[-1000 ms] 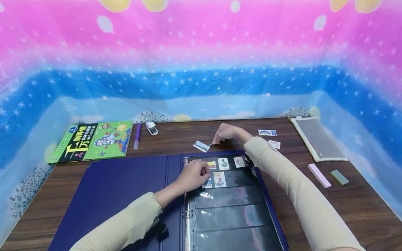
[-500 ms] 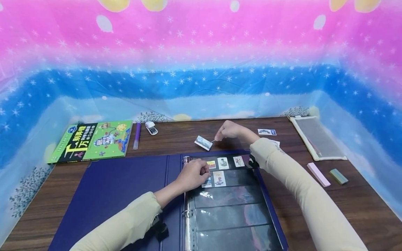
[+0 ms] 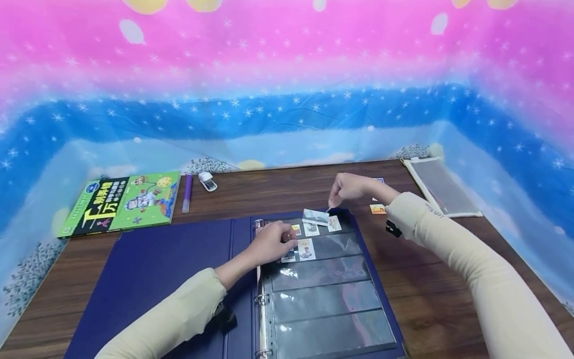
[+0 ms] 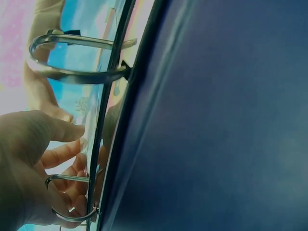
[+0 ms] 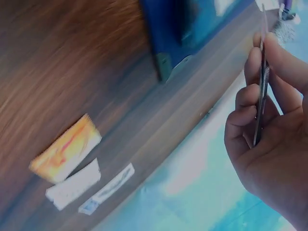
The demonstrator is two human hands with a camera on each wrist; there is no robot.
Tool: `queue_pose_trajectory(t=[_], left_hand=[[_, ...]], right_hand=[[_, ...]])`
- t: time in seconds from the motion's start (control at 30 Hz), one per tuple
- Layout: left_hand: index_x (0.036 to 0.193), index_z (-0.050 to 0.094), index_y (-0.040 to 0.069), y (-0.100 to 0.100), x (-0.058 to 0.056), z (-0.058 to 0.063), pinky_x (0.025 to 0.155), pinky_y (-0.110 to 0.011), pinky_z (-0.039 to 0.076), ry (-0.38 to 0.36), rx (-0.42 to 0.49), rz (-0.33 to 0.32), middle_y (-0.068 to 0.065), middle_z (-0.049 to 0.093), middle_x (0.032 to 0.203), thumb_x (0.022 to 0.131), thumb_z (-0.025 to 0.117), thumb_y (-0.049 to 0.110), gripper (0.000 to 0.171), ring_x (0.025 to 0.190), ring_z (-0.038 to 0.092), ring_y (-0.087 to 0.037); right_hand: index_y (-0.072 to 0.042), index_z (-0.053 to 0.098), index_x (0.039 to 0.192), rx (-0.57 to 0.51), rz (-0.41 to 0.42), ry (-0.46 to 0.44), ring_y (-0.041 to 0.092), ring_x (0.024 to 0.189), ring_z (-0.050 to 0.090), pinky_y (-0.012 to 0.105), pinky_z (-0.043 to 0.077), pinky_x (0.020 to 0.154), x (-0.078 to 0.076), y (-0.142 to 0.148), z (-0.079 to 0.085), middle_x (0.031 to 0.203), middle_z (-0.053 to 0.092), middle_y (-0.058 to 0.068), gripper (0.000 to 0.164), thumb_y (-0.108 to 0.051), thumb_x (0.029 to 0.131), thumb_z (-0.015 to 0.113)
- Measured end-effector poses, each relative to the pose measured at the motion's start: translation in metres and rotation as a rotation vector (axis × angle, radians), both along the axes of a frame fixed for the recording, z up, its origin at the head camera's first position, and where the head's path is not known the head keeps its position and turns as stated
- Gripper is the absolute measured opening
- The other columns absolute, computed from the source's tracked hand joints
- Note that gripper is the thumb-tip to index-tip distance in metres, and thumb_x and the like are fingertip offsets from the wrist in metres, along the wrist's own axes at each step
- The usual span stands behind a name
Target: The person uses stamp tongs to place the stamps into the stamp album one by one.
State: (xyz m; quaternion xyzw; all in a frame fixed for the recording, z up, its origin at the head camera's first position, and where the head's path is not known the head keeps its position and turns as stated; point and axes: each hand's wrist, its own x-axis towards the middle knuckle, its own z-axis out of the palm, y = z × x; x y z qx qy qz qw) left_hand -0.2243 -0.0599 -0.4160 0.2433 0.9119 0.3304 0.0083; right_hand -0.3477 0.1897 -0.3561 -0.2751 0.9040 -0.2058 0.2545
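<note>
Between the fingers of my right hand (image 3: 347, 189) is a pair of tweezers (image 5: 260, 96). Their tips grip a greyish landscape stamp (image 3: 316, 217), which hovers over or touches the top row of the album page; I cannot tell which. My left hand (image 3: 272, 242) rests at the page's upper left with loosely bent fingers; in the left wrist view its thumb stands apart from them. The blue ring-binder stamp album (image 3: 179, 279) lies open, its black pocket page (image 3: 323, 294) on the right. Several stamps, one a red-and-white stamp (image 3: 307, 249), sit in the upper two rows, partly covered.
Right of the album lie loose stamps, including an orange stamp (image 5: 66, 149) and a white stamp (image 5: 74, 184). A mesh zip pouch (image 3: 444, 187) is at the back right. A green book (image 3: 123, 202), a purple pen (image 3: 187, 193) and a small white-and-black device (image 3: 208, 182) are at the back left.
The tweezers have lifted the landscape stamp off the table behind the album and carried it right and nearer, over the top row. My left hand keeps its place on the page. The head view has shifted slightly.
</note>
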Motion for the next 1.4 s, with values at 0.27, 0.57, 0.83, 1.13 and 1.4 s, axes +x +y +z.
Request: queue_pose_trajectory(t=[0.27, 0.57, 0.83, 1.13, 1.4], left_hand=[[0.073, 0.062, 0.014, 0.002, -0.001, 0.001, 0.077, -0.033, 0.032, -0.027, 0.015, -0.017, 0.000, 0.060, 0.077, 0.079, 0.069, 0.015, 0.010, 0.074, 0.051, -0.013], [0.071, 0.060, 0.015, 0.004, -0.001, -0.002, 0.073, -0.030, 0.028, -0.001, 0.002, -0.021, 0.002, 0.057, 0.074, 0.080, 0.069, 0.015, 0.013, 0.072, 0.048, -0.011], [0.071, 0.060, 0.016, 0.003, -0.001, -0.005, 0.073, -0.029, 0.029, 0.002, 0.004, -0.010, 0.003, 0.057, 0.073, 0.080, 0.069, 0.016, 0.013, 0.071, 0.047, -0.011], [0.072, 0.060, 0.015, 0.002, -0.001, -0.006, 0.073, -0.028, 0.032, 0.011, 0.008, -0.013, 0.002, 0.058, 0.072, 0.080, 0.070, 0.017, 0.013, 0.068, 0.046, -0.010], [0.073, 0.062, 0.014, 0.002, -0.001, -0.007, 0.070, -0.025, 0.034, 0.019, 0.020, -0.011, 0.002, 0.059, 0.072, 0.080, 0.070, 0.017, 0.012, 0.065, 0.046, -0.006]], right_hand=[[-0.009, 0.076, 0.085, 0.124, 0.126, 0.026, 0.018, 0.090, 0.069, 0.032, 0.053, 0.081, 0.011, 0.004, 0.000, 0.095, 0.074, 0.008, 0.009, -0.009, 0.082, 0.068], [-0.010, 0.076, 0.084, 0.221, 0.226, 0.015, 0.023, 0.101, 0.064, 0.032, 0.052, 0.083, 0.025, -0.002, 0.002, 0.099, 0.072, 0.006, 0.008, -0.011, 0.082, 0.068], [-0.008, 0.077, 0.083, 0.174, 0.285, -0.013, 0.019, 0.095, 0.066, 0.026, 0.051, 0.080, 0.027, -0.002, -0.002, 0.094, 0.073, 0.007, 0.008, -0.011, 0.079, 0.070], [-0.004, 0.075, 0.091, 0.098, 0.272, -0.120, 0.018, 0.095, 0.066, 0.025, 0.051, 0.082, 0.029, 0.005, -0.011, 0.097, 0.072, 0.012, 0.014, -0.011, 0.081, 0.068], [-0.003, 0.073, 0.099, 0.018, 0.236, -0.159, 0.025, 0.103, 0.064, 0.028, 0.051, 0.085, 0.025, 0.021, -0.011, 0.105, 0.070, 0.016, 0.018, -0.011, 0.084, 0.066]])
